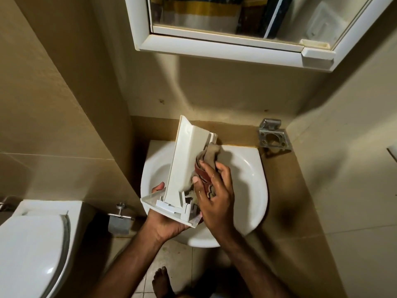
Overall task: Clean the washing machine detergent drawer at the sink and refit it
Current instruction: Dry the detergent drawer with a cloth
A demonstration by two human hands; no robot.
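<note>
At the far left a white toilet (32,244) is seen with its lid down, and a metal paper holder (119,220) is fixed to the wall between it and the white sink (253,190). The left forearm is raised from the lower middle of the view, and the left hand (165,224) is turned palm up beneath the front panel of the white detergent drawer (184,168); its grip is clamped on that panel, with the thumb showing at the panel's left edge and the fingers hidden underneath. The drawer is held above the basin, tilted with its front panel low and near the person and its long body rising away toward the back wall. To the right of the drawer, a patterned cloth (206,164) in beige and red is pressed against the drawer's side. The right forearm is brought in from the lower right, and the right hand (214,190), wet and glistening, is laid over the cloth with its fingers bent round it, so that its grip is closed on the cloth. Further right, a metal holder (274,136) is mounted on the wall just beside the sink's back corner. A white-framed mirror cabinet (225,39) is hung above.
</note>
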